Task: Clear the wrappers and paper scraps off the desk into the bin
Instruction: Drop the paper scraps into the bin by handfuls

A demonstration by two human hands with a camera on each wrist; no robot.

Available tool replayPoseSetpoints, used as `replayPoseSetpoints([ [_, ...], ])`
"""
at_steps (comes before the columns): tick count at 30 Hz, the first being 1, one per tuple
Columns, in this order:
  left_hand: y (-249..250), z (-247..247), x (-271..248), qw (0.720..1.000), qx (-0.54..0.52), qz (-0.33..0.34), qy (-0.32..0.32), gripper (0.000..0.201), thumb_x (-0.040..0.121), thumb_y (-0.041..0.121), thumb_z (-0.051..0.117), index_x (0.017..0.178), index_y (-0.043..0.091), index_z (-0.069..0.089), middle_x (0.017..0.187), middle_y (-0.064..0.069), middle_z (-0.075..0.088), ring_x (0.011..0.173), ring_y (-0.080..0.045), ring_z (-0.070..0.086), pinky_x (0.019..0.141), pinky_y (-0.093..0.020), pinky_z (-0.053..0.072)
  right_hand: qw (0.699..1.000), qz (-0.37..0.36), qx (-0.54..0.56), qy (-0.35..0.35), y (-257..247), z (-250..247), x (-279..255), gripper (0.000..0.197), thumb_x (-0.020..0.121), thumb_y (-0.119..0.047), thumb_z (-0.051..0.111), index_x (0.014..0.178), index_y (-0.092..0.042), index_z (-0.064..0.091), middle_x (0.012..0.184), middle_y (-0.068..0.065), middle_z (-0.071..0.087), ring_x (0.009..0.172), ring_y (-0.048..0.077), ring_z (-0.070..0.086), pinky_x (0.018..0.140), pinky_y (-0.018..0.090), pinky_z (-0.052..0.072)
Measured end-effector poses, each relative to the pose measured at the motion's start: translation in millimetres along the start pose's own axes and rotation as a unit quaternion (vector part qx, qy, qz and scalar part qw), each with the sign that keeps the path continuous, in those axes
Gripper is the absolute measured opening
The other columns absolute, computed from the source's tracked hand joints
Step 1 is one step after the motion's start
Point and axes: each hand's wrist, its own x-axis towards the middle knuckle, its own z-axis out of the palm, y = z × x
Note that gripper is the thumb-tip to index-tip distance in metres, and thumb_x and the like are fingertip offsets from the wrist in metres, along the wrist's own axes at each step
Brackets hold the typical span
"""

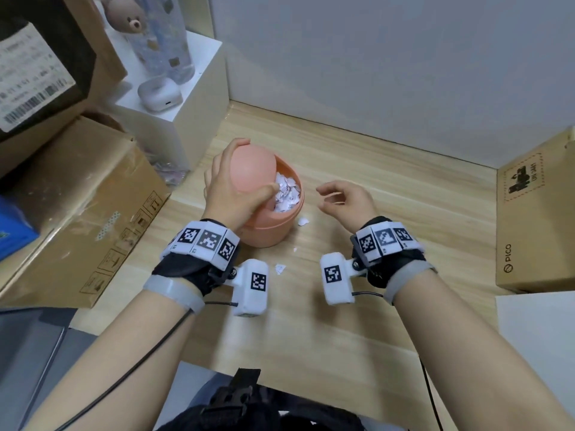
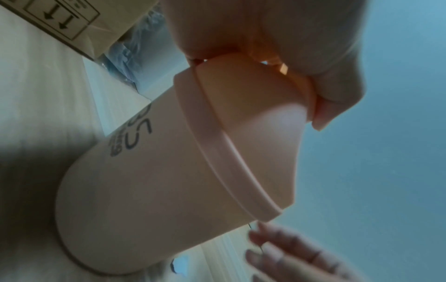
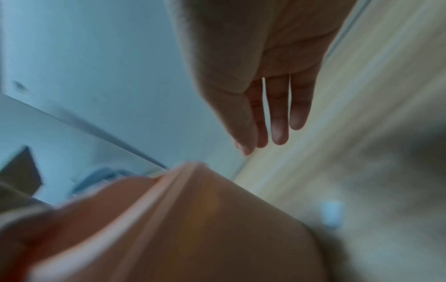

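Observation:
A pink bin stands on the wooden desk; its body fills the left wrist view. My left hand wraps over the domed swing lid, tilting it, with the thumb at the opening. White paper scraps fill the bin's mouth. My right hand hovers just right of the bin, fingers loosely curved, holding nothing; its fingers hang relaxed in the right wrist view. Small loose scraps lie on the desk beside the bin and nearer me.
Stacked cardboard boxes crowd the left. A white box with a bottle and a small white case stands behind the bin, crumpled clear plastic at its foot. A PICO carton and a white box stand at the right.

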Motion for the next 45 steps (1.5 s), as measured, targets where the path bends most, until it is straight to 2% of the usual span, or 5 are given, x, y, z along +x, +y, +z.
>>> replayPoseSetpoints([
  [5,0.0,2.8,0.5,1.0,-0.003,-0.001,0.009,0.071,0.054,0.037,0.065,0.121,0.045,0.039,0.121,0.013,0.038,0.124,-0.02,0.035,0.106,-0.036,0.03,0.979,0.011,-0.158,-0.127,47.3,44.1,4.1,0.061,0.072,-0.018,0.073,0.127,-0.01,0.047,0.136,0.008,0.045,0.126,0.024,0.04,0.105,0.028,0.028],
  [20,1.1,3.6,-1.7,1.0,-0.016,-0.011,0.006,0.071,0.047,0.047,0.059,0.113,0.052,0.036,0.122,0.01,0.039,0.123,-0.022,0.038,0.104,-0.046,0.035,0.982,-0.037,-0.144,-0.118,62.4,92.2,-44.0,0.05,0.06,-0.021,0.082,0.1,-0.002,0.06,0.108,0.016,0.052,0.099,0.029,0.05,0.087,0.029,0.038],
  [37,-2.1,2.4,-0.6,1.0,-0.014,-0.001,0.0,0.069,0.055,0.036,0.064,0.117,0.049,0.037,0.122,0.011,0.037,0.123,-0.024,0.037,0.105,-0.045,0.033,0.949,-0.046,-0.268,-0.159,58.2,85.0,-35.6,0.019,0.076,0.01,0.047,0.08,-0.004,0.06,0.095,0.015,0.061,0.091,0.032,0.056,0.076,0.037,0.045],
  [42,-2.4,2.4,-1.0,1.0,-0.011,-0.003,0.004,0.072,0.054,0.037,0.064,0.122,0.045,0.04,0.12,0.012,0.037,0.122,-0.024,0.036,0.106,-0.045,0.032,0.999,0.035,-0.031,0.009,49.4,43.7,-30.8,0.019,0.077,0.002,0.055,0.068,-0.015,0.06,0.067,-0.002,0.059,0.062,0.004,0.052,0.058,0.003,0.037],
  [45,-1.9,1.8,-1.7,1.0,-0.006,-0.005,-0.002,0.072,0.055,0.038,0.063,0.122,0.045,0.039,0.119,0.011,0.036,0.122,-0.024,0.035,0.106,-0.042,0.029,0.998,-0.002,0.032,0.044,24.7,16.6,-23.4,0.029,0.077,0.0,0.062,0.063,-0.025,0.058,0.064,-0.011,0.056,0.053,-0.006,0.05,0.06,0.007,0.04],
])
